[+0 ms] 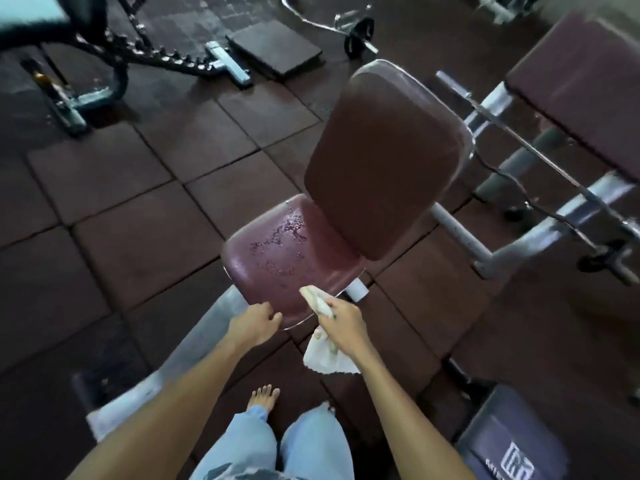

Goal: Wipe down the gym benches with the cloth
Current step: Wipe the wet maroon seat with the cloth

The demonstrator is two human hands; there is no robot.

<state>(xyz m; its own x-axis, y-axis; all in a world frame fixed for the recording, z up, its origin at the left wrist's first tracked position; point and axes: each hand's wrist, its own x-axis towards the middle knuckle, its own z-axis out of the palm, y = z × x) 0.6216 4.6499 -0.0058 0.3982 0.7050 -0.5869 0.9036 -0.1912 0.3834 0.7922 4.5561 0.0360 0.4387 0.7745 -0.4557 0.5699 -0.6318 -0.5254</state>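
A maroon padded bench seat (277, 268) stands in front of me, with wet droplets on its upper surface. Its upright maroon backrest (384, 157) rises behind it. My right hand (341, 327) is shut on a white cloth (323, 355), one end poking over the seat's near right edge, the rest hanging below my fist. My left hand (254, 323) hovers at the seat's near left edge, fingers curled, holding nothing.
A second maroon bench pad (581, 81) on a grey metal frame (540, 233) stands to the right. A dark machine frame (114, 46) and a barbell (356, 32) lie at the back. A dark pad with a logo (512, 448) sits near right. Rubber floor tiles surround.
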